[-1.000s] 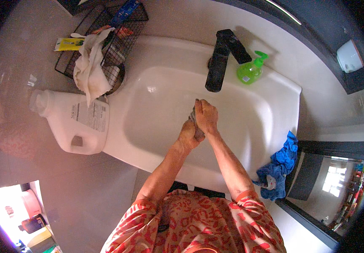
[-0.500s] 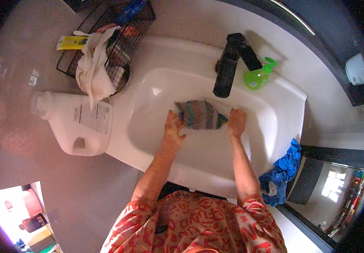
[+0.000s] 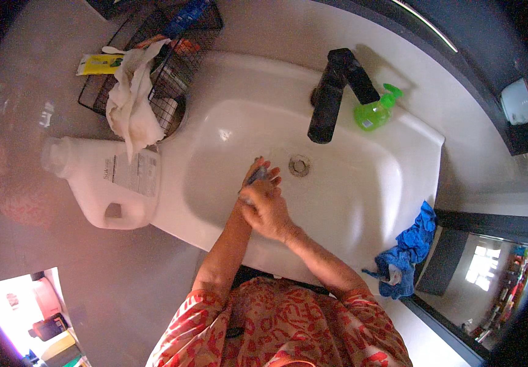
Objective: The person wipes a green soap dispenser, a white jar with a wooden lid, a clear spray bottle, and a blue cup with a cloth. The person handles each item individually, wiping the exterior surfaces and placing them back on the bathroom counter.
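Over the left half of the white sink [image 3: 215, 140], my two hands are together with a small striped cloth [image 3: 256, 175] bunched between them. Only a grey-blue bit of it shows; the rest is hidden by my fingers. My left hand [image 3: 253, 166] lies underneath, holding the cloth at its palm. Across it, my right hand [image 3: 268, 209] is closed over the cloth, its back facing up. The round drain [image 3: 299, 165] shows just right of my hands. The black faucet [image 3: 326, 107] stands beyond it, with no visible stream.
A green pump bottle [image 3: 374, 112] stands beside the faucet. At left are a large white jug [image 3: 102, 180] and a black wire basket [image 3: 187, 58] with a pale cloth [image 3: 132, 98] draped over it. A blue cloth [image 3: 410, 244] hangs over the sink's right edge.
The striped cloth was stretched wide between my hands; now it is bunched up. My right hand has come left onto my left hand, and the drain is uncovered.
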The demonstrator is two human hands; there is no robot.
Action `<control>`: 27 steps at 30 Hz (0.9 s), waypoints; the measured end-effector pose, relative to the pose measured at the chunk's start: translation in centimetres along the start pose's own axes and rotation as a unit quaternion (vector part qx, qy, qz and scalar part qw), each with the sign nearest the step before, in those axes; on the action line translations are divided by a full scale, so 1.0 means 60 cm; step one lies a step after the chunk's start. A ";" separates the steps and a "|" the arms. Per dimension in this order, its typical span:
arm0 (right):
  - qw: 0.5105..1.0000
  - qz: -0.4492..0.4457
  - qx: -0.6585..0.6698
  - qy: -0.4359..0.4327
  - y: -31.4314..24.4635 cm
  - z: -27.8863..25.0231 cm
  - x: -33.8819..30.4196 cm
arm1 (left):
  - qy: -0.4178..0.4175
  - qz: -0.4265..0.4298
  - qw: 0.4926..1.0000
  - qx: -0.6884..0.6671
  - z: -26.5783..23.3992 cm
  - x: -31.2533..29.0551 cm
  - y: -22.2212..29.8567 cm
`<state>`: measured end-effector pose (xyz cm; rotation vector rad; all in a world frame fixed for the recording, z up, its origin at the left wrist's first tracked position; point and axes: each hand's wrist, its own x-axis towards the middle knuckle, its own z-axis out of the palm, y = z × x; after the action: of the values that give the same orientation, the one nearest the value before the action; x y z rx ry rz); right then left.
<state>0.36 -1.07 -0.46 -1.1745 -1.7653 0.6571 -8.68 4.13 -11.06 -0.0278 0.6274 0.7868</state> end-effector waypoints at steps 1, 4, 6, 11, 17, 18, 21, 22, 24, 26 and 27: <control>1.000 -0.001 -0.014 -0.012 -0.012 0.002 -0.004 | -0.083 -0.041 0.995 -0.038 0.004 -0.008 0.005; 0.997 -0.007 -0.071 -0.018 -0.010 -0.010 0.003 | -0.036 0.126 0.991 0.032 0.038 -0.026 -0.042; 0.991 0.010 -0.130 -0.004 0.012 -0.016 0.014 | -0.031 0.162 0.974 0.158 0.053 -0.034 -0.061; 0.969 0.141 -0.192 0.060 0.156 -0.063 0.003 | 0.090 0.072 0.979 0.168 0.055 -0.016 -0.087; 0.885 0.280 -0.337 0.160 0.282 -0.142 -0.069 | 0.249 0.082 0.944 0.203 0.091 -0.059 -0.024; 0.880 0.251 -0.372 0.154 0.294 -0.131 -0.079 | 0.242 0.080 0.950 0.177 0.073 -0.056 -0.021; 0.889 0.220 -0.395 0.073 0.278 -0.099 -0.079 | 0.246 0.066 0.947 0.198 0.057 -0.055 -0.026; 0.903 0.251 -0.350 0.008 0.229 -0.082 -0.067 | 0.250 0.064 0.946 0.194 0.059 -0.055 -0.029; 0.952 0.200 -0.217 -0.077 0.244 -0.048 -0.085 | 0.237 0.048 0.952 0.189 0.077 -0.051 -0.037; 0.972 0.199 -0.099 -0.082 0.207 -0.036 -0.078 | 0.217 0.038 0.960 0.172 0.081 -0.050 -0.032; 0.976 0.196 -0.040 -0.084 0.179 -0.035 -0.069 | 0.200 0.032 0.966 0.161 0.077 -0.050 -0.029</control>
<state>7.58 -0.55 -9.66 -1.5850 -1.7223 0.9467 -6.75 2.11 -6.00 0.1352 1.1404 0.7388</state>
